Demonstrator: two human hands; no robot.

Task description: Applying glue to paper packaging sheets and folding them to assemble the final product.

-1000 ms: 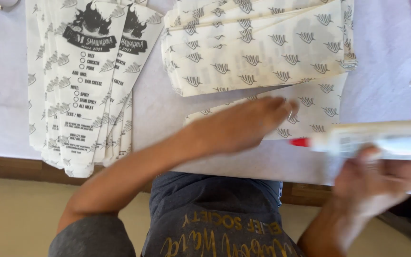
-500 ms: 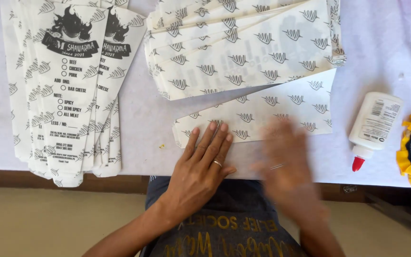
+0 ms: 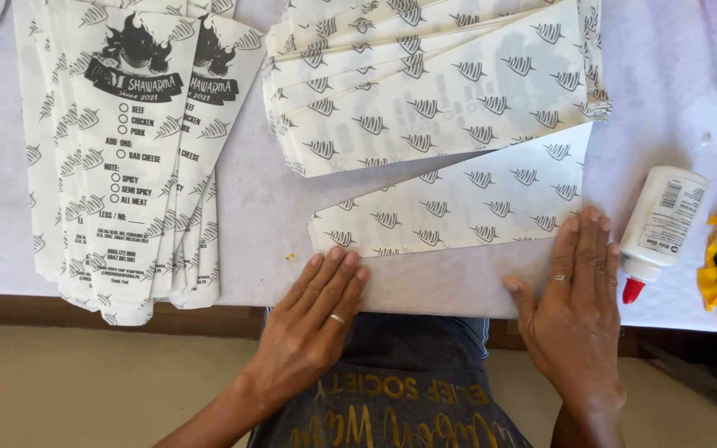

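Currently both hands lie open and flat on a patterned paper sheet [image 3: 458,199] at the near edge of the white tabletop [image 3: 674,75]: left hand [image 3: 313,319] on its lower left corner, right hand [image 3: 578,307] on its lower right. Uneven pressure could crease the fold, and the right hand could knock the glue bottle [image 3: 661,220] lying just beside it.

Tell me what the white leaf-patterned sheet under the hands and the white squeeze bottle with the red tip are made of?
The white leaf-patterned sheet looks like thin matte paper: it lies flat with a crisp folded edge. The white squeeze bottle with the red tip seems smooth plastic, slightly glossy, with a label stuck on.
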